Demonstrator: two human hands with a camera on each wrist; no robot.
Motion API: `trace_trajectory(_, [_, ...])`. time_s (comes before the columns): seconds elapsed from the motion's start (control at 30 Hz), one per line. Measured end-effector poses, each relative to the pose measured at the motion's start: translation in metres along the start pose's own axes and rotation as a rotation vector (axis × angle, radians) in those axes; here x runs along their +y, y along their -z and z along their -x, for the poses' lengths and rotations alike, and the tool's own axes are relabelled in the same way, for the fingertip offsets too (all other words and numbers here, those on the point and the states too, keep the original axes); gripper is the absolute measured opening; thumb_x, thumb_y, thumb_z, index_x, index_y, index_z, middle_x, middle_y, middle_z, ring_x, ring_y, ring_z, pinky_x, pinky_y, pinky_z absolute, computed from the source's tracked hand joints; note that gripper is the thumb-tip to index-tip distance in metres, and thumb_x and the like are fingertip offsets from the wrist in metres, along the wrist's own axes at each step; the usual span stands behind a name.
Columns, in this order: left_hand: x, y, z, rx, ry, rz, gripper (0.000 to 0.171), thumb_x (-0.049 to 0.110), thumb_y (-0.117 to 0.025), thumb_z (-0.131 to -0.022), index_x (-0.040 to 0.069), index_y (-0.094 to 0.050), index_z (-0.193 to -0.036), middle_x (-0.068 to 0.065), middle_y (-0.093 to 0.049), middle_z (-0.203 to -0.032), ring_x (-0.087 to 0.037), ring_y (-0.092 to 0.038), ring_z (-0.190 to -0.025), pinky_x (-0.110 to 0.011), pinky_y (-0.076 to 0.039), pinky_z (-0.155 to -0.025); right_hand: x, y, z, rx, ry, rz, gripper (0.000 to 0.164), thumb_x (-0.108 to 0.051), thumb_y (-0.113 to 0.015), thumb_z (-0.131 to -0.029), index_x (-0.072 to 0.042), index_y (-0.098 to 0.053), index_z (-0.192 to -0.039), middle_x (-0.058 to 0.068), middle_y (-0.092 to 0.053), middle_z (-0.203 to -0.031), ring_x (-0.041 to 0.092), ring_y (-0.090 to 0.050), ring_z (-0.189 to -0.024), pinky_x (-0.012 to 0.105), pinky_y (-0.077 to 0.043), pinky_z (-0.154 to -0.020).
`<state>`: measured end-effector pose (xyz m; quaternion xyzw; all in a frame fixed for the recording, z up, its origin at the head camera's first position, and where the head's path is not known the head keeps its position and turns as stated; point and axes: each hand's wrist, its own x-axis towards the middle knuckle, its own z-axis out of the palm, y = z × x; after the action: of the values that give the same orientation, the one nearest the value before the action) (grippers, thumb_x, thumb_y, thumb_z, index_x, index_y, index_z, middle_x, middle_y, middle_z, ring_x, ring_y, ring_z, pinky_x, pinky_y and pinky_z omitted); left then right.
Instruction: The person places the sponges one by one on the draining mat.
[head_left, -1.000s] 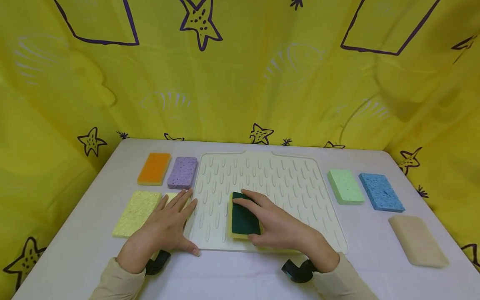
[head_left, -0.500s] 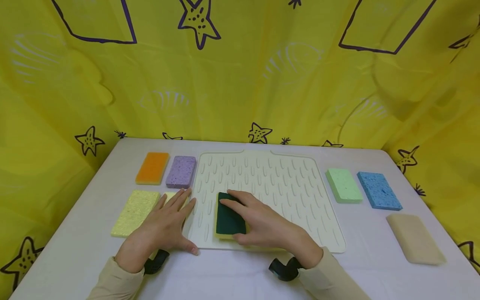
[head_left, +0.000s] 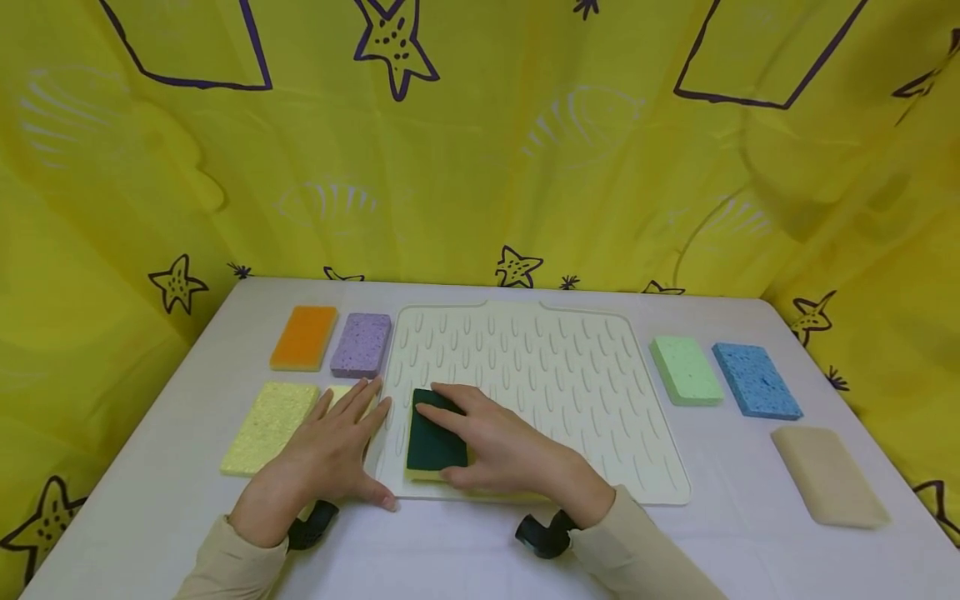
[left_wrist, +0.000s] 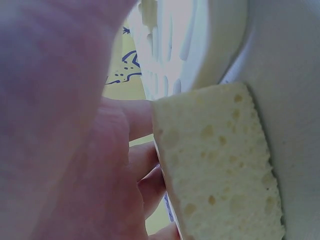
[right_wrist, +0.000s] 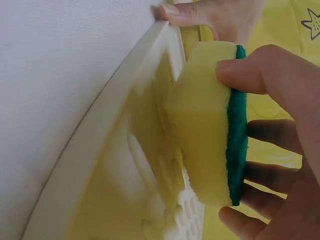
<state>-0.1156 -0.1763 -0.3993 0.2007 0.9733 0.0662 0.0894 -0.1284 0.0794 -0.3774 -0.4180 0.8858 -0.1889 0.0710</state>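
Observation:
My right hand (head_left: 502,446) grips a yellow sponge with a dark green scouring pad (head_left: 435,437), pad side up, on the left front part of a white ridged mat (head_left: 525,358). In the right wrist view the thumb presses the sponge's yellow side (right_wrist: 205,120) and other fingers lie along the green face. With fingers spread, my left hand (head_left: 330,450) rests on a pale yellow porous sponge (left_wrist: 215,160) beside the mat's left edge. Its thumb touches the mat's front left corner. Most of that porous sponge is hidden under the hand in the head view.
Left of the mat lie an orange sponge (head_left: 303,337), a purple sponge (head_left: 362,345) and a larger yellow sponge (head_left: 270,425). On the right are a mint green sponge (head_left: 686,371), a blue sponge (head_left: 757,381) and a beige sponge (head_left: 828,477). A yellow curtain (head_left: 465,167) hangs behind the table.
My right hand has slid the green-padded sponge leftward across the mat, closer to my left hand. The left hand has stayed in place.

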Motion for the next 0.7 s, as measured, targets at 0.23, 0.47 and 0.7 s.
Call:
trace_trajectory(0.23, [0.001, 0.0, 0.0, -0.005, -0.002, 0.002, 0.132, 0.085, -0.074, -0.051, 0.007, -0.04, -0.151, -0.016, -0.021, -0.165, -0.038, -0.021, -0.151, -0.066, -0.012, -0.12, -0.001, -0.003, -0.009, -0.009, 0.02, 0.032, 0.075, -0.036, -0.074, -0.086, -0.018, -0.043, -0.151, 0.014, -0.031, -0.161, 0.026, -0.035, -0.146, 0.041, -0.038, -0.116])
trace_trajectory(0.47, [0.0, 0.0, 0.001, 0.0, -0.009, -0.009, 0.132, 0.086, -0.072, -0.051, 0.006, -0.04, -0.151, -0.017, -0.022, -0.164, -0.039, -0.021, -0.151, -0.067, -0.013, -0.12, -0.005, -0.004, -0.017, -0.03, 0.009, 0.044, 0.073, -0.037, -0.072, -0.087, -0.017, -0.043, -0.151, 0.013, -0.032, -0.161, 0.026, -0.036, -0.145, 0.039, -0.038, -0.117])
trace_trajectory(0.7, [0.0, 0.001, 0.001, 0.003, -0.015, -0.005, 0.132, 0.086, -0.072, -0.05, 0.005, -0.04, -0.151, -0.017, -0.023, -0.164, -0.039, -0.022, -0.151, -0.067, -0.013, -0.119, -0.005, -0.004, -0.023, -0.048, -0.007, 0.041, 0.072, -0.036, -0.073, -0.087, -0.015, -0.044, -0.15, 0.015, -0.033, -0.16, 0.027, -0.037, -0.144, 0.04, -0.039, -0.116])
